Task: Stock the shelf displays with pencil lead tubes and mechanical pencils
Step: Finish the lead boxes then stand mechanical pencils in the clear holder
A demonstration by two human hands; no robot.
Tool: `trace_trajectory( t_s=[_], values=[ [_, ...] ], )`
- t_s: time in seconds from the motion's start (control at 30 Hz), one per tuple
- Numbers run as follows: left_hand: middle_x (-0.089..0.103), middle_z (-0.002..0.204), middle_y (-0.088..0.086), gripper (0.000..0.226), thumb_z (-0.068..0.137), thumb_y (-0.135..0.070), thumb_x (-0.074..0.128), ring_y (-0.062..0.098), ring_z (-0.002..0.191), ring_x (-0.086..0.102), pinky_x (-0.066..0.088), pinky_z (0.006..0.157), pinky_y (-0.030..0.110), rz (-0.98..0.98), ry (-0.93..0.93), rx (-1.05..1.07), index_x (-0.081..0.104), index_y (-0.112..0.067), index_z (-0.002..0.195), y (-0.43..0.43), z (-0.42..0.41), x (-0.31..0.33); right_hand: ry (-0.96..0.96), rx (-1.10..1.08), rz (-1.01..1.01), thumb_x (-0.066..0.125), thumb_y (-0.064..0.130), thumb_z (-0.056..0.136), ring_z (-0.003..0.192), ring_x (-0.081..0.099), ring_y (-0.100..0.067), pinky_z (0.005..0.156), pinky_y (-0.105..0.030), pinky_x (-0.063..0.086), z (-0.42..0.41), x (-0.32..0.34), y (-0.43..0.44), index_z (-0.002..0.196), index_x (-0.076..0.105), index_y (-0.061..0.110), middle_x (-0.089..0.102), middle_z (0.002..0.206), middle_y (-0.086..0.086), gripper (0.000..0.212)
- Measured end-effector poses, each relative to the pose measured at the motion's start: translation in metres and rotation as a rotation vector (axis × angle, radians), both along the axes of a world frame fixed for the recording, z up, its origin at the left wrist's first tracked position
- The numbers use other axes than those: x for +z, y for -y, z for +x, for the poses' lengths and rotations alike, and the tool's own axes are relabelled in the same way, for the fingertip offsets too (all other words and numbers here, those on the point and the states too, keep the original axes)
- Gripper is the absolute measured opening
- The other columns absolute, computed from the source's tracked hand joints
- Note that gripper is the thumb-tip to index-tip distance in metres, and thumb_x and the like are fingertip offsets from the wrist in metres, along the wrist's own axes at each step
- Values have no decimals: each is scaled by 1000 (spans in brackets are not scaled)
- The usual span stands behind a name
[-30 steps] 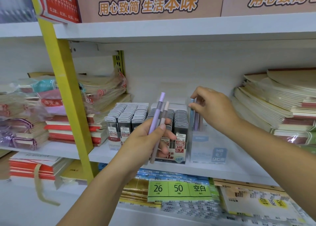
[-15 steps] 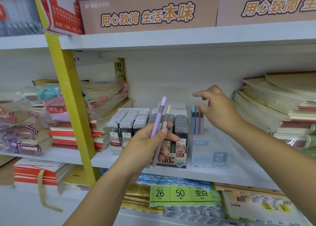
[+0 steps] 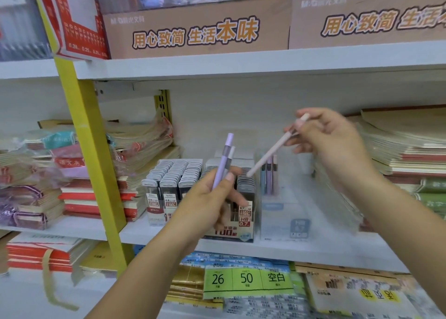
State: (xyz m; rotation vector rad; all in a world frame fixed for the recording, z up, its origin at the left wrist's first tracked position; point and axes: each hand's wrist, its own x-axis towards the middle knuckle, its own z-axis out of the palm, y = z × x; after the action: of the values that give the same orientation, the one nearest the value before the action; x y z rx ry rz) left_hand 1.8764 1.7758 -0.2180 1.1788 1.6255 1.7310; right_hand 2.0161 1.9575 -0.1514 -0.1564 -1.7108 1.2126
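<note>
My left hand point(image 3: 207, 198) grips two mechanical pencils upright, a lilac pencil point(image 3: 223, 160) and a pale one behind it, in front of the lead tube display boxes point(image 3: 173, 176). My right hand point(image 3: 330, 140) pinches a pink mechanical pencil point(image 3: 272, 149) that slants down to the left above the clear pencil display box point(image 3: 284, 210). A few pencils point(image 3: 270, 173) stand upright at the back left of that clear box. The dark box of 0.7 HB lead tubes point(image 3: 243, 210) is partly hidden by my left hand.
Stacks of notebooks lie on the same shelf at left point(image 3: 135, 164) and right point(image 3: 405, 149). A yellow upright post point(image 3: 89, 149) stands left of the boxes. Cardboard boxes point(image 3: 198, 28) sit on the shelf above. Green price tags point(image 3: 246, 280) and packs fill the shelf below.
My right hand came away from the clear box, rose and now holds a pink pencil. My left hand holds one fewer pencil than before and has stayed roughly in place.
</note>
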Motion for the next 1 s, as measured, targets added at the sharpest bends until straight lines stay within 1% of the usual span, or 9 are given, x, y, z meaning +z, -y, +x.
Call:
trace_trajectory(
  t_s=[0.07, 0.13, 0.2, 0.33, 0.5, 0.53, 0.7, 0.87, 1.0],
  values=[
    [61, 64, -6, 24, 105, -36, 46, 6, 42, 37, 31, 39, 19, 9, -28, 58, 68, -47, 103, 2, -7, 0, 74, -147, 184, 61, 10, 93, 73, 71, -15, 61, -26, 54, 5, 3, -16, 98, 59, 31, 73, 84, -2, 21],
    [53, 61, -7, 25, 105, -36, 46, 5, 42, 33, 28, 39, 18, 20, 1, 65, 69, -45, 101, 3, -9, -2, 262, -285, 354, 65, 14, 91, 74, 70, -13, 69, -37, 57, 2, -3, -29, 95, 56, 36, 71, 83, 1, 24],
    [52, 62, -7, 25, 105, -35, 47, 5, 42, 33, 28, 38, 17, 16, 16, 63, 70, -43, 100, 3, -8, -3, 403, -348, 445, 66, 17, 90, 76, 70, -11, 76, -42, 58, -3, -12, -36, 99, 53, 33, 69, 84, 5, 23],
    [55, 63, -6, 30, 104, -27, 46, 6, 41, 31, 25, 36, 18, 23, 74, 51, 69, -40, 89, 1, -7, -3, 506, -380, 586, 65, 22, 91, 83, 68, -8, 76, -32, 56, -12, -29, -37, 101, 50, 31, 69, 89, 6, 21],
    [56, 65, -8, 30, 105, -29, 47, 5, 42, 32, 27, 37, 17, 62, 66, 44, 69, -40, 87, 3, -7, -4, 545, -390, 629, 66, 22, 90, 82, 66, -6, 69, -20, 51, -16, -38, -32, 101, 54, 25, 69, 87, 10, 16],
    [56, 65, -8, 30, 105, -30, 47, 5, 43, 33, 28, 38, 17, 66, 59, 41, 69, -40, 88, 4, -7, -5, 539, -387, 631, 66, 22, 90, 82, 66, -6, 70, -21, 52, -16, -37, -30, 101, 54, 25, 69, 87, 11, 16],
    [54, 64, -9, 31, 106, -29, 45, 4, 44, 34, 29, 39, 17, 70, 29, 40, 69, -43, 91, 4, -8, -8, 551, -353, 651, 67, 25, 90, 82, 68, -9, 77, -39, 56, -16, -35, -19, 100, 55, 28, 70, 88, 10, 16],
    [54, 65, -8, 29, 106, -28, 46, 6, 47, 37, 33, 42, 18, 78, 16, 18, 71, -41, 98, 6, -10, -10, 560, -347, 642, 68, 26, 88, 77, 67, -9, 73, -37, 55, -20, -35, -17, 97, 48, 36, 68, 80, 13, 24],
    [59, 67, -6, 25, 105, -35, 46, 7, 50, 45, 42, 49, 22, 49, -77, 31, 68, -44, 108, 8, -10, -10, 559, -394, 664, 70, 23, 88, 75, 65, -13, 68, -34, 53, -26, -39, -22, 94, 53, 24, 67, 78, 8, 18]
  ],
)
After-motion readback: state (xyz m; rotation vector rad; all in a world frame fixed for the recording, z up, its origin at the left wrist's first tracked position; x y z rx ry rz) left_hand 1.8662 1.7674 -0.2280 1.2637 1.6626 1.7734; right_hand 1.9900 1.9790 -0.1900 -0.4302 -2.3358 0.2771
